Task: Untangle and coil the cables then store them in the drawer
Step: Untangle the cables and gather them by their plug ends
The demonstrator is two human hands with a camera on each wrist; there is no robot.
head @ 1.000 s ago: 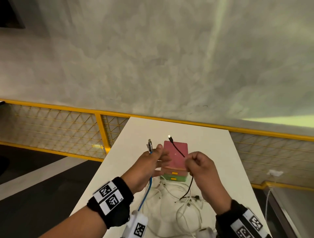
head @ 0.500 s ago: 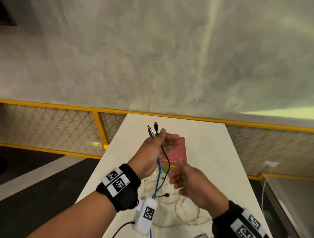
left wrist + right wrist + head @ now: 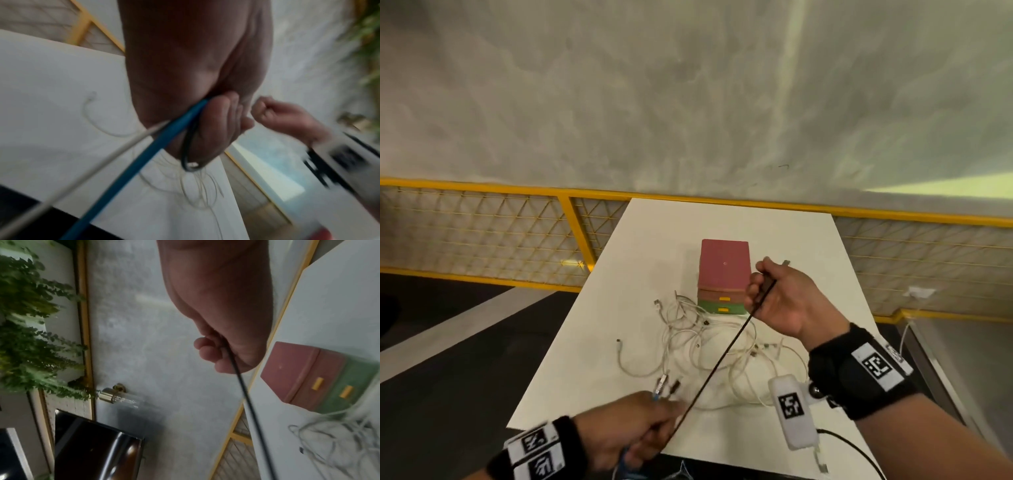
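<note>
My right hand (image 3: 787, 301) has drawn 1 end of the black cable (image 3: 717, 363) up and away, fist curled round it near the drawers (image 3: 724, 274). It now runs taut down to my left hand (image 3: 633, 428), which pinches its other end with a blue cable (image 3: 144, 155). So it is clear of the white tangle (image 3: 709, 342) on the bench (image 3: 619, 308) and ready for coiling.

Matt white table (image 3: 808, 246); smooth, seemingly plastic drawer box (image 3: 724, 263); rough wall (image 3: 688, 102).
</note>
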